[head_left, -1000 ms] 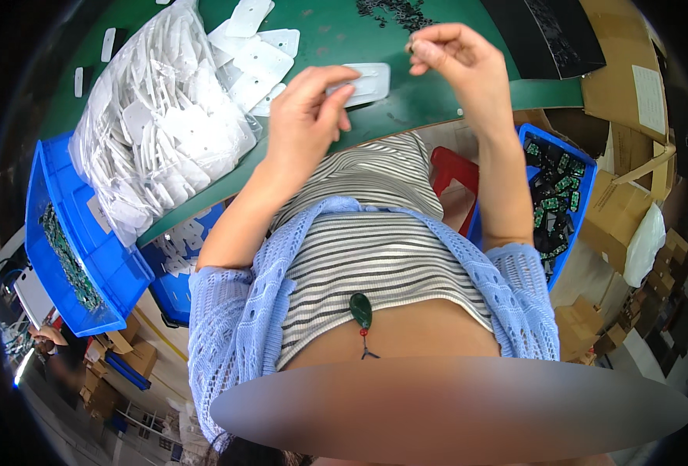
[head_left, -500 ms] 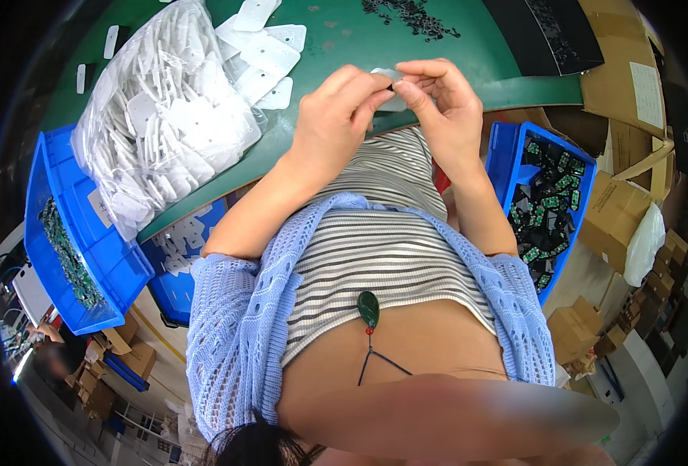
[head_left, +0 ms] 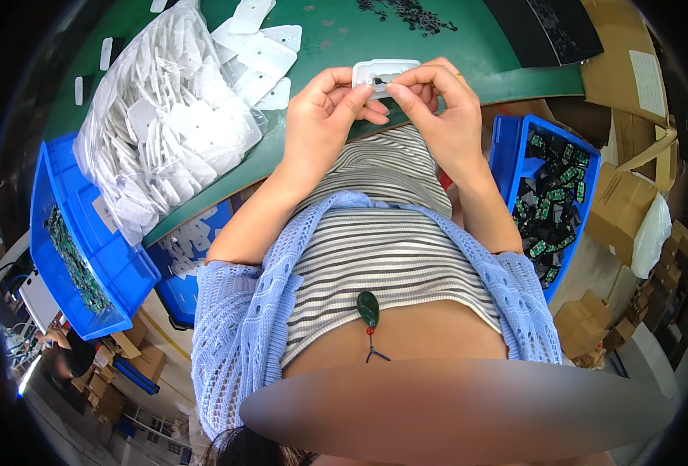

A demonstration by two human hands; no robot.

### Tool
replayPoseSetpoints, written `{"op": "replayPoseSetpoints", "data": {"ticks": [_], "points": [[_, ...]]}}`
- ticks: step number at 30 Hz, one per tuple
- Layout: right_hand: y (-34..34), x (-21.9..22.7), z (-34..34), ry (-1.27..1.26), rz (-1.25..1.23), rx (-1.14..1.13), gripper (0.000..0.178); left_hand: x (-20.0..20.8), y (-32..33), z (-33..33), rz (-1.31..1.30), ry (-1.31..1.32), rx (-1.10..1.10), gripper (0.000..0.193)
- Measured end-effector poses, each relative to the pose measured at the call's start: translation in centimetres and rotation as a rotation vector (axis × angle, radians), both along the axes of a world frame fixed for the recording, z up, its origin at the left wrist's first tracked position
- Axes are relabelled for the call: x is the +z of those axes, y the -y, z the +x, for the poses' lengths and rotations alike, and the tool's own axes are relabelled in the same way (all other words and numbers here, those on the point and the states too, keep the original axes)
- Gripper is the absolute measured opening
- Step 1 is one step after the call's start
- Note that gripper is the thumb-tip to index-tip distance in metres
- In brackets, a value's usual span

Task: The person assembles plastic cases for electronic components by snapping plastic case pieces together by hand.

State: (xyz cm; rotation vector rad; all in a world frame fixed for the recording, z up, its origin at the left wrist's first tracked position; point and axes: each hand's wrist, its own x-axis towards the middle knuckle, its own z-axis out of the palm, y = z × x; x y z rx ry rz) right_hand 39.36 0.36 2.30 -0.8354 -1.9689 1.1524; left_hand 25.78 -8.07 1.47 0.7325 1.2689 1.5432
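Observation:
My left hand (head_left: 322,115) grips a white plastic cover (head_left: 388,67) by its left end, above the near edge of the green table. The cover's hollow, ribbed inside shows. Against it sits a small black part (head_left: 379,81), which my right hand (head_left: 443,102) pinches between thumb and forefinger at the cover's middle. The black part's exact shape is too small to make out. To the left, several loose white covers (head_left: 270,54) lie by the mouth of a clear plastic bag (head_left: 169,116) filled with similar ones. Small black parts (head_left: 410,15) are scattered at the far middle.
A black tray (head_left: 542,31) rests at the table's far right, beside cardboard boxes (head_left: 620,70). Blue bins with circuit boards flank me: one bin (head_left: 581,210) at right, another (head_left: 115,233) at left. White pieces fill a lower blue bin (head_left: 172,289). Someone is at the lower left.
The white cover has been turned and raised, so its hollow inside now shows. My left hand has moved left to its end; the black part is now seen against the cover.

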Motion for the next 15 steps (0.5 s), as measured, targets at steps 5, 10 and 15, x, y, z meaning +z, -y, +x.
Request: {"op": "replayPoseSetpoints", "data": {"ticks": [5,10,15], "points": [[0.2,-0.2,-0.2,0.021,-0.021,-0.039,0.008,-0.3,0.2,0.4,-0.028,0.018,-0.026,0.016],[0.8,-1.4,-0.8,-0.12,-0.364,-0.045,0.009,-1.2,0.0,1.1,0.174,-0.135,0.106,0.011],[1.3,-1.8,-0.3,-0.188,-0.299,-0.144,0.02,-0.9,0.5,0.3,0.125,-0.049,0.053,0.008]]}}
